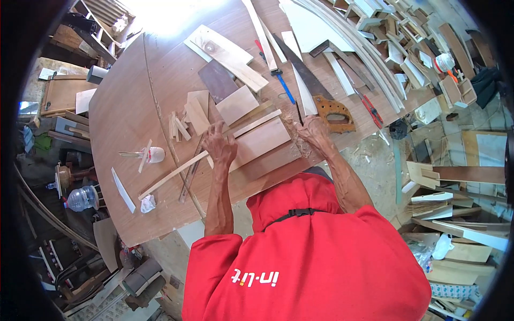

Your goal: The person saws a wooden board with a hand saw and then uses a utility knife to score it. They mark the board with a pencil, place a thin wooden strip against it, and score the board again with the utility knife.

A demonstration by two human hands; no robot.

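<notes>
My left hand [219,143] bears down with bent fingers on a thin wooden strip [174,176], beside a stack of short boards. A second narrow strip [258,123] lies along a flat pale board [262,143] between my hands; whether the two are one piece is hidden by my fingers. My right hand [314,131] is closed around the near end of a slim dark tool [299,111], its kind too small to make out. Sawdust [304,147] is scattered beside that hand. Just right of it lies a handsaw [333,113] with an orange-brown wooden handle.
A blue bar-shaped tool [284,85], a try square [320,48] and red-handled pliers [371,111] lie on the brown tabletop [123,117]. A white cup [156,154] with thin sticks stands left. Stacked wood pieces [369,18] crowd the right.
</notes>
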